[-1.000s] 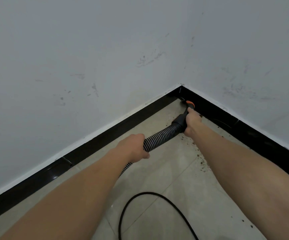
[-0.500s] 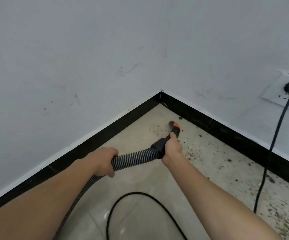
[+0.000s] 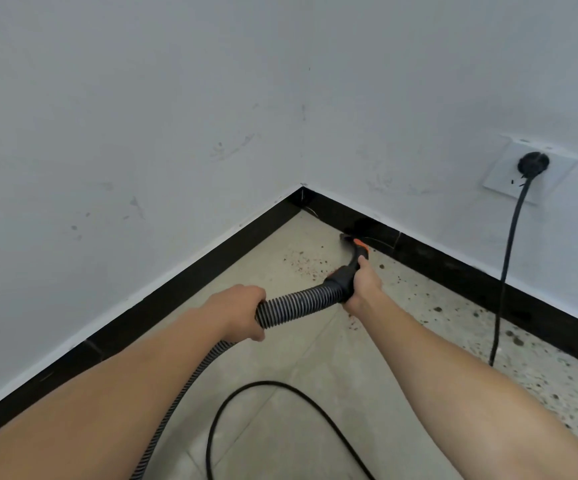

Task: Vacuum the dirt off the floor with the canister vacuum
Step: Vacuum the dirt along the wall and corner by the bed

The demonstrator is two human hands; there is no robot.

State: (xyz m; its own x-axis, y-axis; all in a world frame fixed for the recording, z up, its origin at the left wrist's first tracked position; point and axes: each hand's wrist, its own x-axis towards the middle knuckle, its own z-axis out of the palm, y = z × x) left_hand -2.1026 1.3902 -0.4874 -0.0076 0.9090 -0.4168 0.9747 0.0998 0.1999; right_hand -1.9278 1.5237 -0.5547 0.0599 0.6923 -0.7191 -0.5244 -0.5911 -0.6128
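A ribbed black-and-grey vacuum hose (image 3: 298, 303) runs up from the bottom left to a black nozzle handle with an orange tip (image 3: 359, 245). The nozzle end sits on the floor against the right-hand skirting, close to the corner. My left hand (image 3: 242, 311) grips the hose a short way back. My right hand (image 3: 363, 284) grips the black handle just behind the orange part. Dark crumbs of dirt (image 3: 306, 263) lie on the beige tiles left of the nozzle, and more dirt (image 3: 522, 344) is scattered along the right wall. The canister itself is out of view.
Two white walls meet at a corner with black skirting (image 3: 176, 289). A wall socket (image 3: 529, 171) on the right holds a black plug; its cord (image 3: 503, 282) hangs to the floor. A black cable loop (image 3: 273, 386) lies on the tiles between my arms.
The nozzle moved out from the corner, then back toward the right skirting. The view shifted right, bringing the socket and its cord into sight. Both hands keep their hold.
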